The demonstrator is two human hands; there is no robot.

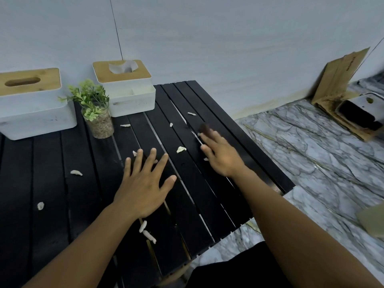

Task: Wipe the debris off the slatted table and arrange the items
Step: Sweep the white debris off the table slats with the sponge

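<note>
The black slatted table is strewn with several pale debris bits, such as one between my hands and one to the left. My left hand lies flat on the slats with its fingers spread, holding nothing. My right hand is motion-blurred near the table's right side, fingers stretched toward a small dark brown blurred thing at its fingertips. Whether it grips that thing is unclear. At the back stand two white tissue boxes with wooden lids and a small plant in a glass.
A marble-patterned floor lies to the right of the table. Flattened cardboard leans against the wall at far right, with a white and black object in front of it. The pale wall runs close behind the table.
</note>
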